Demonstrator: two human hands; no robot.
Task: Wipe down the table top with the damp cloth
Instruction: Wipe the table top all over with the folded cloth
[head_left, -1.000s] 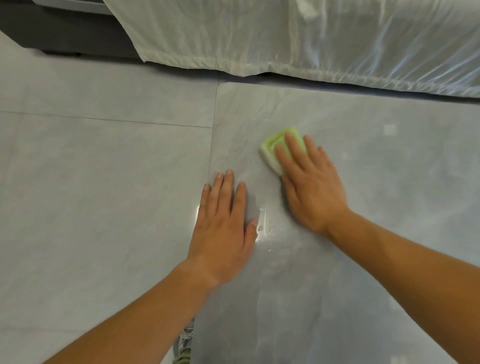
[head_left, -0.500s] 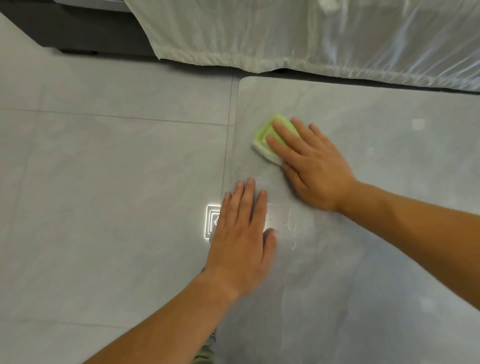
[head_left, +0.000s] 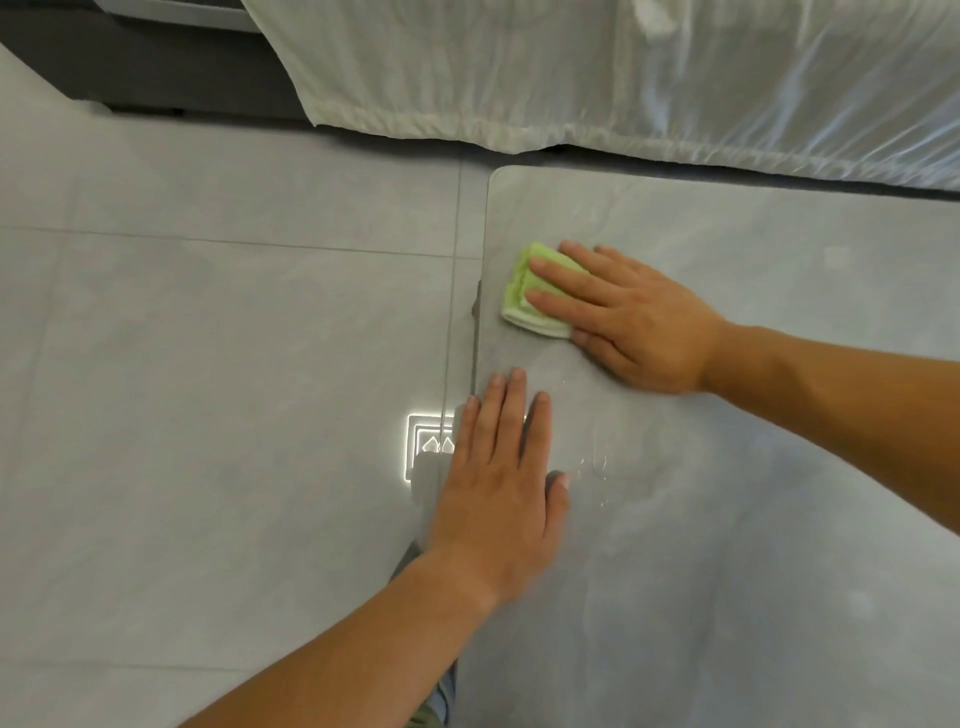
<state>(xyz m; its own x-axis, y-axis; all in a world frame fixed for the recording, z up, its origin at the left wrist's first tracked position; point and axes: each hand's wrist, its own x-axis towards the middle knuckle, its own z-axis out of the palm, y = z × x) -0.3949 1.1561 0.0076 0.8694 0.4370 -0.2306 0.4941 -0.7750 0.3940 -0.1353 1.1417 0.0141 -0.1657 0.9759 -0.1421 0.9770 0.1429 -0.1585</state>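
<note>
The grey table top filled the right of the frame. The left hand lay flat on its left edge, lower centre, fingers straight and together. The right hand pressed straight fingers onto the folded green cloth, upper centre, just beside that edge. The cloth looked soft, light and limp (damp, so likely to drag); flat pressure from above should steer it best. Compared with half a second earlier, it sat nearer the edge, and the right fingers pointed further left.
</note>
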